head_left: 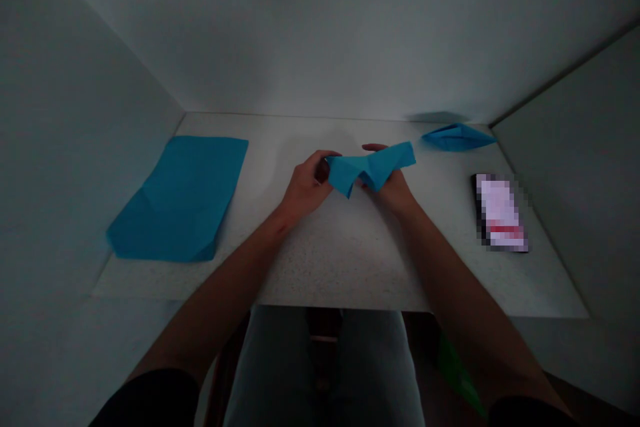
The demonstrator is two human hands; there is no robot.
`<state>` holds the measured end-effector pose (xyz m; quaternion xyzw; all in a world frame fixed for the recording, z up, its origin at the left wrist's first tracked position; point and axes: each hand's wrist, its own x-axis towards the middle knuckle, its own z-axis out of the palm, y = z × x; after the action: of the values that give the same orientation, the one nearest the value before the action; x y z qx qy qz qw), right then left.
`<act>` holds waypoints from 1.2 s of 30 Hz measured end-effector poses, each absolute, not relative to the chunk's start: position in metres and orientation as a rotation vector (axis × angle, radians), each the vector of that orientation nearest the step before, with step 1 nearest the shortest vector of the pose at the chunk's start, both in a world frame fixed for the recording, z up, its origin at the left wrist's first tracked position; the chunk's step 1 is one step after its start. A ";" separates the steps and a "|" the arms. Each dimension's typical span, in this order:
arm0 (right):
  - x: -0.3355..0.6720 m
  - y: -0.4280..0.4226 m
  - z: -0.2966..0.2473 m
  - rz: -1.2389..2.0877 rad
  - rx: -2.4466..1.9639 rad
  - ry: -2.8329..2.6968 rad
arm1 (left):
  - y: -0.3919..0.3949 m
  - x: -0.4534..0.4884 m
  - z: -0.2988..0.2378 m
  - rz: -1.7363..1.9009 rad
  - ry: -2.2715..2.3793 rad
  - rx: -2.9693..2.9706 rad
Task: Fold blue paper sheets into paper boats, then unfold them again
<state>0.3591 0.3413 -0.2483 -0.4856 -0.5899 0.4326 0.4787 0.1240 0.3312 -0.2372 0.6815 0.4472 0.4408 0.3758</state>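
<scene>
A piece of folded blue paper is held up over the middle of the table, bent into several creased flaps. At its left end, my left hand is closed on the edge, thumb and fingers pinching it. My right hand grips the paper from beneath and behind on the right, and the sheet covers part of its fingers. One finger of that hand sticks out beyond the paper's far edge.
Blue paper sheets lie at the left, with a corner past the table edge. A folded blue paper boat rests at the back right. Nearer stands a blurred-out phone. Walls enclose the white table at back and sides.
</scene>
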 end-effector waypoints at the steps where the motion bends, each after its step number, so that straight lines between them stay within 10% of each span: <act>1: 0.358 0.341 -0.248 1.038 -1.174 -1.479 | 0.331 0.124 -0.237 1.133 1.135 1.758; 36: 0.351 0.344 -0.245 1.555 -1.135 -1.001 | 0.334 0.123 -0.242 1.308 1.170 1.862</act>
<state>0.3506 0.3444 -0.2447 -0.4624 -0.4078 0.6338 0.4670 0.1229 0.3342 -0.2425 0.6970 0.4379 0.4898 0.2872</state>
